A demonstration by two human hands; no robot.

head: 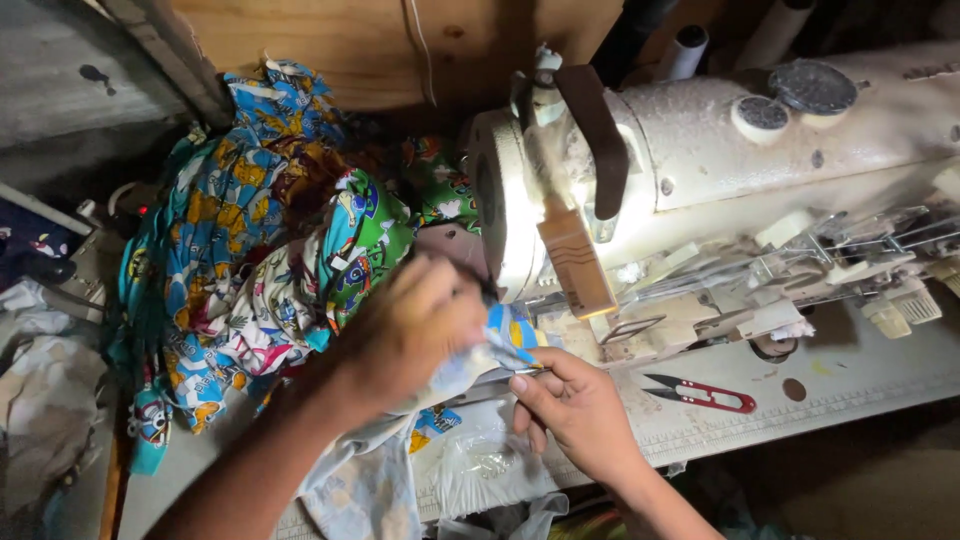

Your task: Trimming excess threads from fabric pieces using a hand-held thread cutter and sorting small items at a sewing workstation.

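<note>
The cloth [470, 365] lies on the table [860, 385] at the foot of the sewing machine [720, 160]; it looks thin, light and limp, likely to bunch; best held at its edges; the left hand [405, 335] presses closed on it; the right hand [575, 410] pinches its edge beside red snips [700, 393]

Left hand [405, 330] reaching in from the lower left on a bare forearm, back turned up, fingers curled and pinched shut, slightly blurred. Right hand [575, 410] coming up from the lower right, wrist bent, thumb pressed forward against the curled fingers. Both held close together, nearly touching, right below and beside left.
</note>
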